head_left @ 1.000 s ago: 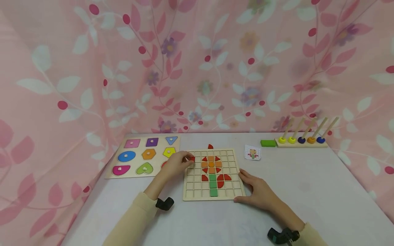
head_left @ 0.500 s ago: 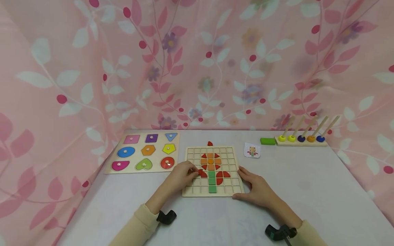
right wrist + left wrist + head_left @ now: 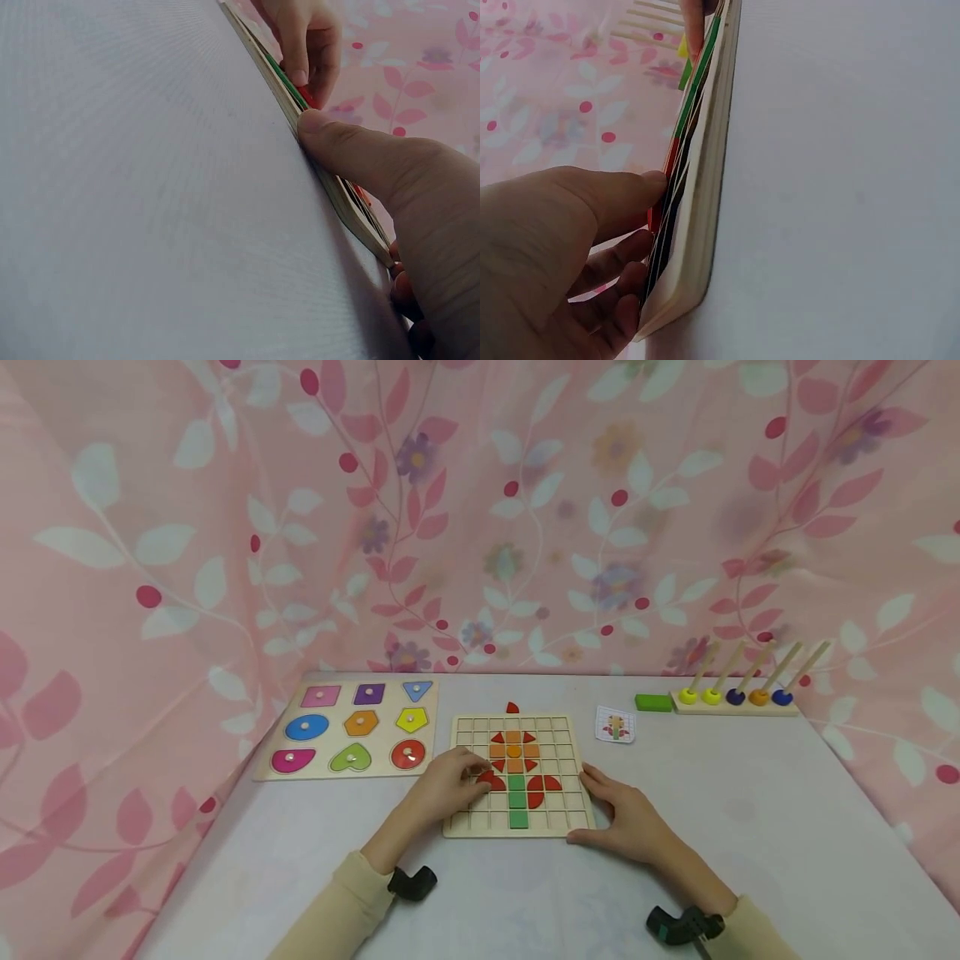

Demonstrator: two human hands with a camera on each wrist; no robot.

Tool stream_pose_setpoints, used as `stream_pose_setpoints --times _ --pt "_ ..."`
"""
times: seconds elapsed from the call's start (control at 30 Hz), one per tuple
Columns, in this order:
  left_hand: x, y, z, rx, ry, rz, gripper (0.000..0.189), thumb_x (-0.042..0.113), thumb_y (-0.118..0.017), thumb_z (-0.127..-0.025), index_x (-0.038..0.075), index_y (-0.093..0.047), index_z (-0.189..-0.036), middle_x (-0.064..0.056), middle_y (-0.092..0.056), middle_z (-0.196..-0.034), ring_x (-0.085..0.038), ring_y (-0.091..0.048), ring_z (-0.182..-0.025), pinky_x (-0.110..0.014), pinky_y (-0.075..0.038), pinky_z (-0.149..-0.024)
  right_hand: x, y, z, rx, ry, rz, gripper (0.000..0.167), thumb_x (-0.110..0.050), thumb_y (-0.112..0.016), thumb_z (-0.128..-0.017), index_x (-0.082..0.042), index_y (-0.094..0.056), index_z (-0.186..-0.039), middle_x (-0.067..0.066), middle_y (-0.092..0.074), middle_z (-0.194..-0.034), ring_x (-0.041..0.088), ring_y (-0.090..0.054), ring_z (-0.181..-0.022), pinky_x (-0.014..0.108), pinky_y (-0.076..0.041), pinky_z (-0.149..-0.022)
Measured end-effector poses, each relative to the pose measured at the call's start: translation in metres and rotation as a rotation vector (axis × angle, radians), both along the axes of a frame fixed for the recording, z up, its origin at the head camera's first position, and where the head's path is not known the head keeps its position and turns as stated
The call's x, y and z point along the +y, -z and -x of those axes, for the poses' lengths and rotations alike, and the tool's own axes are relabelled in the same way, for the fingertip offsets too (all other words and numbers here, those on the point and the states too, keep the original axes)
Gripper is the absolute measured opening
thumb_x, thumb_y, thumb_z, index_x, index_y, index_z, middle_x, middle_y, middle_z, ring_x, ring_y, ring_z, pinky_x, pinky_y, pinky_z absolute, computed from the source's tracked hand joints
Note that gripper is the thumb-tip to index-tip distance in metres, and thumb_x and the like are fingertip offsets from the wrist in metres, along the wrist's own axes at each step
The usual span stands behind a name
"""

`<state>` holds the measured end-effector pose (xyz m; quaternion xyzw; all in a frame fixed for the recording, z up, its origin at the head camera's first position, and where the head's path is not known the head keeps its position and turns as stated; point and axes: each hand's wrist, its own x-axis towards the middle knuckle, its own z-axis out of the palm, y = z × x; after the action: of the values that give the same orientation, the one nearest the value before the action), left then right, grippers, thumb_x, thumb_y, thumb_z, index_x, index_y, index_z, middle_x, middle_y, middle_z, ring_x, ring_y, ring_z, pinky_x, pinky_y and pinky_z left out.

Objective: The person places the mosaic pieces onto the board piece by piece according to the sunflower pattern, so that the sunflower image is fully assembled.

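Note:
A wooden grid board [image 3: 557, 817] lies on the white table. It bears a flower of orange squares, red triangles and an orange round centre, with a green stem [image 3: 517, 797] and red quarter-circle leaves [image 3: 545, 786]. My left hand [image 3: 442, 787] reaches over the board's left side, thumb and fingers pinching a red quarter-circle piece [image 3: 484, 777] beside another red leaf. The left wrist view shows the thumb [image 3: 652, 184] on the red piece, low at the board's surface. My right hand [image 3: 633, 823] holds the board's near right corner, its thumb [image 3: 315, 124] along the front edge.
A loose red quarter-circle [image 3: 512, 707] lies just behind the board. To the left is a shape puzzle board [image 3: 337, 710] with coloured knobbed pieces. A small picture card [image 3: 616, 725], a green block [image 3: 653, 702] and a peg stand with coloured rings [image 3: 738, 709] are at the right.
My left hand has brought the red quarter-circle from the board's upper left edge down and right, to beside the left leaf. My right hand stays on the board's corner.

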<state>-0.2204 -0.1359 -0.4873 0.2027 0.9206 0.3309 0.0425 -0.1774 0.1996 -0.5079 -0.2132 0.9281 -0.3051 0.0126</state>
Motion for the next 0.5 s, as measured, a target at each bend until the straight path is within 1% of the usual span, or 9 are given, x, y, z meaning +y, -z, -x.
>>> stream_pose_setpoints --times 0.13,0.23,0.37,0.5 --pt "-0.0008 0.0005 0.0002 -0.015 -0.010 0.009 0.023 0.028 -0.081 -0.095 0.015 -0.081 -0.114 0.005 -0.069 -0.105 -0.014 -0.057 -0.091 -0.032 -0.052 -0.083 -0.0003 -0.0004 -0.0010 0.003 -0.005 0.002 0.108 -0.066 -0.088 -0.077 0.001 -0.053 -0.154 0.016 -0.045 -0.165 0.038 -0.049 -0.147 0.055 -0.046 -0.111" --pt "-0.0020 -0.0004 -0.0002 -0.009 -0.011 0.017 0.023 0.028 -0.083 -0.094 0.014 -0.081 -0.112 0.005 -0.068 -0.103 -0.013 -0.057 -0.090 -0.032 -0.052 -0.083 -0.0006 -0.0012 -0.0009 0.007 -0.009 0.001 0.107 -0.065 -0.088 -0.077 0.001 -0.052 -0.154 0.017 -0.045 -0.165 0.039 -0.049 -0.147 0.056 -0.046 -0.111" --pt "-0.0028 -0.0029 -0.0007 0.005 -0.005 0.023 0.022 0.027 -0.083 -0.093 0.013 -0.081 -0.111 0.004 -0.068 -0.103 -0.014 -0.056 -0.089 -0.033 -0.051 -0.082 -0.0005 -0.0020 0.0000 0.005 -0.008 -0.001 0.108 -0.066 -0.087 -0.077 0.001 -0.052 -0.154 0.017 -0.044 -0.165 0.039 -0.048 -0.147 0.055 -0.046 -0.111" --pt "-0.0030 -0.0038 -0.0017 0.000 -0.005 0.023 0.022 0.027 -0.083 -0.094 0.013 -0.081 -0.111 0.003 -0.068 -0.104 -0.014 -0.055 -0.089 -0.032 -0.049 -0.080 -0.0001 -0.0018 0.0004 -0.006 -0.006 -0.005 0.109 -0.067 -0.086 -0.078 0.000 -0.051 -0.155 0.017 -0.043 -0.166 0.038 -0.048 -0.148 0.055 -0.046 -0.111"
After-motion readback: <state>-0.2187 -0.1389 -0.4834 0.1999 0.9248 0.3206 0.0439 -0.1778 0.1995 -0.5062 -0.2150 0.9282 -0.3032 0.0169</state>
